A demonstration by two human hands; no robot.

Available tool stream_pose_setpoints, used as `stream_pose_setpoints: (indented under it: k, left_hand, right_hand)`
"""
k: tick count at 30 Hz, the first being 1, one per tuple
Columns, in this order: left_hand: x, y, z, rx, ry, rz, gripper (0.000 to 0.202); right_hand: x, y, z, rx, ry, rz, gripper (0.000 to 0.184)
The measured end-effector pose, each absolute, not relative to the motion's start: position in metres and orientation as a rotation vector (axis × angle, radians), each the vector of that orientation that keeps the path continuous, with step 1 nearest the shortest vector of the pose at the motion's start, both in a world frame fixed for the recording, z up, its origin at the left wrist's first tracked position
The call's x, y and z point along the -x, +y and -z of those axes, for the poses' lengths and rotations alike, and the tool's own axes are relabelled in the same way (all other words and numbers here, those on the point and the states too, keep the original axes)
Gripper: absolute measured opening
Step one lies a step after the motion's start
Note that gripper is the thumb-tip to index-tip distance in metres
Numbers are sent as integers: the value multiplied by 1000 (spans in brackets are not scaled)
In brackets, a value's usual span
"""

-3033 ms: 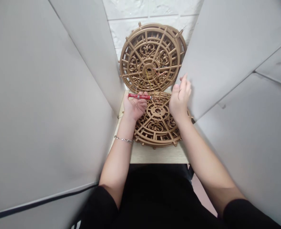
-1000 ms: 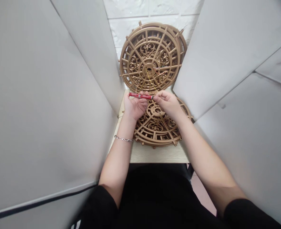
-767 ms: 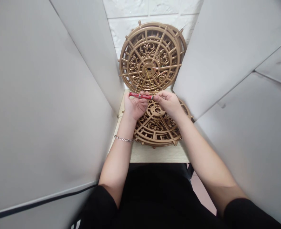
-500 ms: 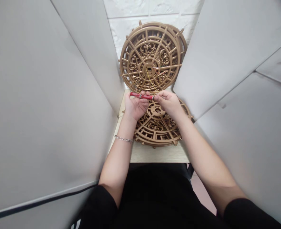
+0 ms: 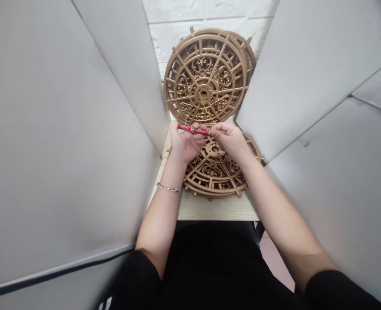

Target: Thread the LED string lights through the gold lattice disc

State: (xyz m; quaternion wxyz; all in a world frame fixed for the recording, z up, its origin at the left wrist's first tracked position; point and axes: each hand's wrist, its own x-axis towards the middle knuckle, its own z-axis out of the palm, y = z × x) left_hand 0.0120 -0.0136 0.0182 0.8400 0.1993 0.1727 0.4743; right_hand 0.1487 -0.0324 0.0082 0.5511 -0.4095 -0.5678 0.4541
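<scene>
My left hand (image 5: 184, 144) is closed round a thin red tool (image 5: 192, 128) and holds it level, tip to the right. At that tip my right hand (image 5: 228, 138) pinches something too small to name. Both hands hover over a gold openwork disc (image 5: 214, 172) that lies flat on the pale wooden table (image 5: 216, 209). A thin yellow wire (image 5: 203, 104) runs from near the hands up to the hub of a second gold disc (image 5: 206, 77). That disc stands upright against the white wall, with another one partly hidden behind it.
Tall grey partition panels (image 5: 64, 137) close in the narrow table on the left and right (image 5: 306, 86). A silver bracelet (image 5: 169, 188) is on my left wrist. My lap in black clothing (image 5: 216, 267) fills the bottom.
Three seconds ago my right hand was open and raised by the right panel; it has since come down and closed at the tip of the red tool. The left hand has held still.
</scene>
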Motion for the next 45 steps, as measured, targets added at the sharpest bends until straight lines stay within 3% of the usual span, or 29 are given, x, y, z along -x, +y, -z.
stream_pose_setpoints:
  k: [8, 17, 22, 31, 41, 45]
  left_hand:
    - [-8, -13, -22, -503, 362, -955, 54]
    - [4, -8, -24, -537, 380, -857, 53]
    - [5, -11, -27, -585, 471, -726, 58]
    - [-4, -16, -30, -764, 591, -512, 68]
    - [-9, -13, -25, -734, 490, -648, 68]
    - [-6, -11, -23, -601, 423, -755, 56]
  right_hand:
    - [-147, -34, -8, 974, -1426, -1032, 34]
    - [-174, -28, -18, 1200, -1410, -479, 24]
    - [-179, -20, -22, 1212, -1258, -610, 37]
    - [-166, -14, -28, 1111, -1489, -799, 41]
    - [-195, -8, -3, 1633, -1363, 38, 28]
    - [-204, -9, 3, 1812, -1420, -10, 33]
